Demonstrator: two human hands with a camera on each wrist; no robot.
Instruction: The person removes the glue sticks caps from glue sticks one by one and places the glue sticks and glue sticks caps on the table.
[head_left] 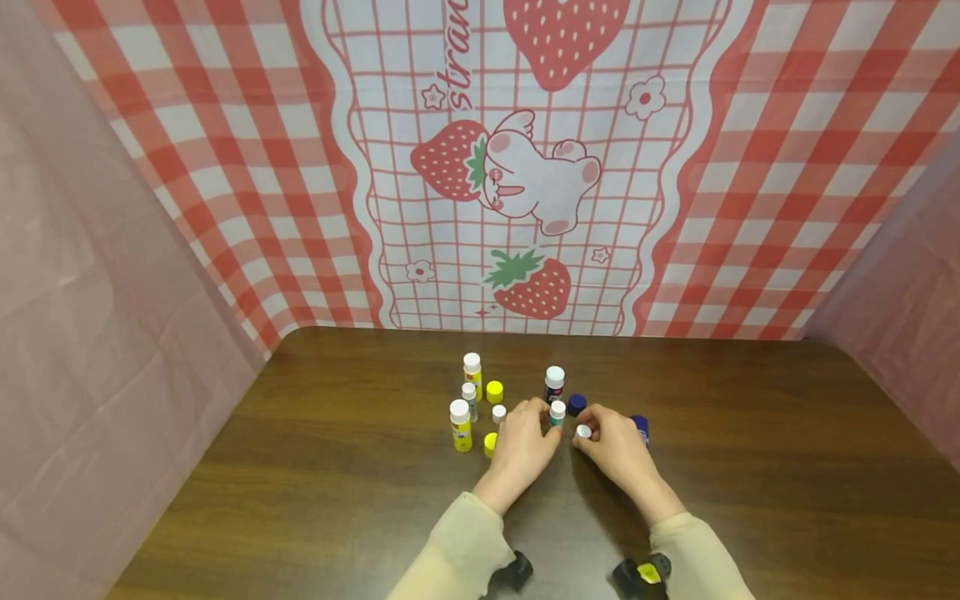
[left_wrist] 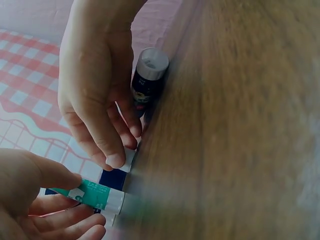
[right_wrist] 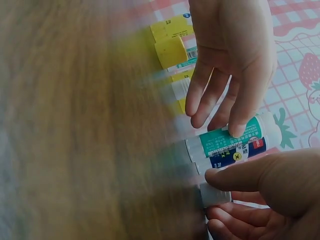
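My left hand (head_left: 521, 442) holds a green-labelled glue stick (head_left: 557, 421) upright on the table, thumb against its label in the left wrist view. Close by on the right, my right hand (head_left: 618, 446) pinches a small white cap (head_left: 583, 432) at table level, between thumb and fingers. Cap and glue stick are apart. Just behind them stand a dark blue glue stick (head_left: 554, 383) with a white top and a dark blue cap (head_left: 577, 405). Another dark blue glue stick (left_wrist: 145, 85) stands beyond the right hand, partly hidden by it in the head view.
Left of my hands stand two yellow glue sticks (head_left: 461, 429) and a smaller white-topped glue stick (head_left: 469, 400). Next to them sit a yellow cap (head_left: 495, 392), a white cap (head_left: 498, 413) and another yellow cap (head_left: 491, 444). A checked cloth (head_left: 300, 167) hangs behind the brown table (head_left: 300, 467).
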